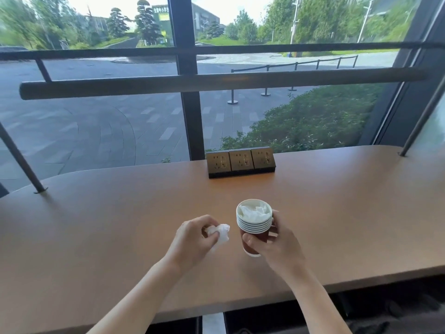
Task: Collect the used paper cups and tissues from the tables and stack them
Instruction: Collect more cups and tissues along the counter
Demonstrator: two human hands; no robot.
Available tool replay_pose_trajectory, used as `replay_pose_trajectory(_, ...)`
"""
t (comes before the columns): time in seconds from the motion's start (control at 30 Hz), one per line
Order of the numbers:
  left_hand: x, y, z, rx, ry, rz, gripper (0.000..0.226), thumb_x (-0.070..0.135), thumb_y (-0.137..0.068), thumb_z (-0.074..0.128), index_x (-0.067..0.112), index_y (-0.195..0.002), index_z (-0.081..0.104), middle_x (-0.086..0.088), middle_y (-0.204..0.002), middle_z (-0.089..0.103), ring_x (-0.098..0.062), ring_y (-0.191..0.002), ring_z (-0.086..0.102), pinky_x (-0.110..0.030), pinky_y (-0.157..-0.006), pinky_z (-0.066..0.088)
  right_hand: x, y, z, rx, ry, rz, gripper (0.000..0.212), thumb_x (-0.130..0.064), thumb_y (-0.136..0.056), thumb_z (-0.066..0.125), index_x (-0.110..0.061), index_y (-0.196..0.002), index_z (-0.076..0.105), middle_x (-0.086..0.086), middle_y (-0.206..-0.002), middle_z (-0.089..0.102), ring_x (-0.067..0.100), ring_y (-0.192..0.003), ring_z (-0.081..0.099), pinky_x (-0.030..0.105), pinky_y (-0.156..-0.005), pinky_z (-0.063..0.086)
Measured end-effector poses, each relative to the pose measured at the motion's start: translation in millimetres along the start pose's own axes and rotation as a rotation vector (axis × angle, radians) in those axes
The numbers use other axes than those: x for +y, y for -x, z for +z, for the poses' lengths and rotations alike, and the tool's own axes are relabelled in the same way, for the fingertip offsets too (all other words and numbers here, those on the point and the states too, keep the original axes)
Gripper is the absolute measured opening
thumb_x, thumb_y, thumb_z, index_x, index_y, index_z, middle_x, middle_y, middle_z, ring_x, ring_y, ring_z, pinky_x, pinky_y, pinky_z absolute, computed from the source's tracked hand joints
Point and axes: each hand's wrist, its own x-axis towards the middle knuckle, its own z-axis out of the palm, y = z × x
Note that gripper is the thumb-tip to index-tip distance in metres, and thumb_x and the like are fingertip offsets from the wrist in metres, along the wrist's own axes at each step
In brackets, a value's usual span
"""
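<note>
Your right hand (277, 239) grips the cup stack (254, 221) above the near counter (120, 213), left hand (192, 237) pinches a tissue (220, 233); the already stuffed top cup could spill tissue if you cram it.

cup stack (254, 225): red, nested, upright, tissue-stuffed | loose tissue (220, 233): white, crumpled, left of stack

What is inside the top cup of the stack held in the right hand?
Crumpled white tissue fills the top cup of the stack held by the right hand. Anything beneath the tissue, or inside the lower cups, is hidden.
</note>
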Motion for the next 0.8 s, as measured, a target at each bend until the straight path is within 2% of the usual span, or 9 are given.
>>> replay_pose_trajectory(0.1,24.1,-6.6,-20.9,0.105,0.12,0.025,0.014,0.018,-0.08,0.074,0.029,-0.081,0.066,0.007,-0.073,0.067,-0.009,-0.064,0.059,-0.028,-0.064,0.052,-8.1,-1.2,3.1,-0.004,-0.015,0.0,0.065,-0.056,-0.05,0.08,-0.048,-0.111,0.061,-0.027,-0.102,0.073,-0.001,-0.095,0.072,0.038,-0.089,0.062)
replay_pose_trajectory(0.2,49.8,-9.9,-41.7,0.161,0.205,0.047,0.021,0.014,-0.08,0.077,0.027,-0.082,0.061,0.004,-0.074,0.069,-0.009,-0.059,0.057,-0.025,-0.06,0.05,-15.7,-0.9,5.7,-0.006,0.002,-0.029,0.067,-0.055,-0.05,0.08,-0.045,-0.113,0.061,-0.018,-0.103,0.075,0.002,-0.094,0.073,0.04,-0.088,0.063)
replay_pose_trajectory(0.4,82.1,-7.0,-63.3,0.211,0.165,0.14,0.018,0.021,-0.08,0.078,0.025,-0.076,0.062,0.01,-0.071,0.065,0.0,-0.062,0.056,-0.014,-0.058,0.045,-32.3,7.1,10.6,-0.023,0.046,-0.1,0.062,-0.06,-0.05,0.075,-0.055,-0.108,0.054,-0.023,-0.107,0.072,-0.005,-0.098,0.069,0.033,-0.089,0.061)
replay_pose_trajectory(0.53,93.4,-0.2,-64.0,0.199,0.118,0.181,0.014,0.026,-0.08,0.079,0.027,-0.074,0.067,0.016,-0.069,0.063,-0.001,-0.064,0.053,-0.01,-0.058,0.039,-40.4,13.1,10.0,-0.026,0.043,-0.135,0.061,-0.055,-0.054,0.079,-0.052,-0.111,0.055,-0.023,-0.105,0.073,-0.006,-0.096,0.069,0.03,-0.088,0.06)
replay_pose_trajectory(0.63,93.7,0.8,-62.4,0.201,0.106,0.224,0.012,0.031,-0.079,0.08,0.027,-0.072,0.07,0.012,-0.079,0.061,-0.005,-0.068,0.053,-0.014,-0.062,0.04,-43.3,17.8,8.4,-0.028,0.047,-0.161,0.058,-0.028,-0.068,0.09,-0.052,-0.109,0.056,-0.027,-0.098,0.073,-0.006,-0.092,0.069,0.03,-0.085,0.061)
replay_pose_trajectory(0.67,92.9,0.7,-62.0,0.198,0.104,0.23,0.012,0.033,-0.078,0.08,0.029,-0.071,0.071,0.013,-0.081,0.06,-0.007,-0.07,0.053,-0.018,-0.065,0.043,-44.4,19.2,8.4,-0.031,0.054,-0.165,0.059,-0.026,-0.07,0.09,-0.053,-0.109,0.056,-0.028,-0.097,0.073,-0.007,-0.091,0.069,0.028,-0.085,0.061)
replay_pose_trajectory(0.8,91.7,2.7,-60.8,0.183,0.053,0.249,0.021,0.053,-0.073,0.071,0.033,-0.069,0.07,0.016,-0.088,0.057,-0.007,-0.082,0.055,-0.032,-0.076,0.049,-47.4,24.8,11.0,-0.036,0.053,-0.186,0.061,-0.047,-0.059,0.08,-0.05,-0.116,0.058,-0.028,-0.1,0.072,-0.002,-0.091,0.071,0.029,-0.082,0.06)
